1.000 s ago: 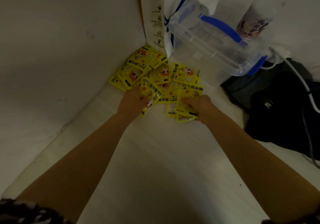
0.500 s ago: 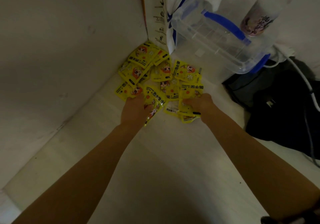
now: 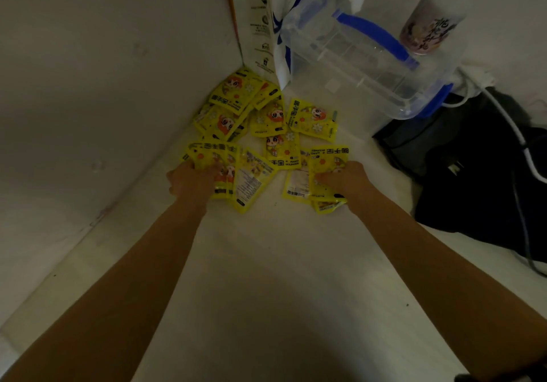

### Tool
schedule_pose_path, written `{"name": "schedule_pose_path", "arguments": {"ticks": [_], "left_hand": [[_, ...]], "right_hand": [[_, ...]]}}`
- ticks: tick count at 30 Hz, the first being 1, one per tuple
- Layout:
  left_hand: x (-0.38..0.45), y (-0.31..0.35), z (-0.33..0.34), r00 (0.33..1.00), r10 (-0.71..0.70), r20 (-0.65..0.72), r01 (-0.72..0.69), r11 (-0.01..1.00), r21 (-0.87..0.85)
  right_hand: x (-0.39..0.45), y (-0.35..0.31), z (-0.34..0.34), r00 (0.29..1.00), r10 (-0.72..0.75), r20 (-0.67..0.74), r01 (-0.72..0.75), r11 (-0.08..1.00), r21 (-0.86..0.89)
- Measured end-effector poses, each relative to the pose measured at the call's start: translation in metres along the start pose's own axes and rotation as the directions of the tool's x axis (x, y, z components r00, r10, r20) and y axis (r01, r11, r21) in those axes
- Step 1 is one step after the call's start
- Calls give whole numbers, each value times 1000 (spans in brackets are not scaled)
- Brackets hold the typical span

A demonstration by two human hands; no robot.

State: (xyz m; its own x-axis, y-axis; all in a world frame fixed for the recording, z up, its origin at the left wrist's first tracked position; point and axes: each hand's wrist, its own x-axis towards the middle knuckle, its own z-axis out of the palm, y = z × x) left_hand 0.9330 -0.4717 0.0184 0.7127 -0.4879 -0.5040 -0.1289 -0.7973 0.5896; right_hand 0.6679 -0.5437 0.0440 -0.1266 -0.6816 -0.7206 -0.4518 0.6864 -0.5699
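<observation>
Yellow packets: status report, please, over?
Left hand, right hand each grip yellow packets. More loose by the wall. Clear box beside, not blocking.

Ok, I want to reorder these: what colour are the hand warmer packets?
Yellow hand warmer packets, with an orange cartoon figure; clearest in the head view.

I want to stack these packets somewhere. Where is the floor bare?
The floor lies bare between the forearms, this side of the yellow packets. Crowded: the corner with the packets, then the clear box and black bag on the right.
</observation>
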Motion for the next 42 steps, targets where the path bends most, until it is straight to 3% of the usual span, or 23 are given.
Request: {"name": "schedule_pose_path", "arguments": {"ticks": [10, 17, 21, 31, 42], "left_hand": [[-2, 33, -9, 996, -76, 36, 82, 978, -192], [-24, 13, -18, 987, -104, 122, 140, 928, -345], [-42, -10, -23, 982, -44, 182, 114, 910, -398], [-86, -70, -41, 966, 46, 253, 66, 907, -417], [-116, -103, -64, 952, 70, 300, 72, 897, -437]], "right_hand": [[12, 6, 3, 999, -43, 22, 43, 999, -11], [-4, 7, 3, 998, -61, 1, 61, 998, -34], [-18, 19, 2, 997, -81, -20, 80, 996, -37], [-57, 60, 5, 996, -29, -87, 20, 994, -103], [-99, 80, 14, 980, -79, -181, 62, 993, -100]]}}
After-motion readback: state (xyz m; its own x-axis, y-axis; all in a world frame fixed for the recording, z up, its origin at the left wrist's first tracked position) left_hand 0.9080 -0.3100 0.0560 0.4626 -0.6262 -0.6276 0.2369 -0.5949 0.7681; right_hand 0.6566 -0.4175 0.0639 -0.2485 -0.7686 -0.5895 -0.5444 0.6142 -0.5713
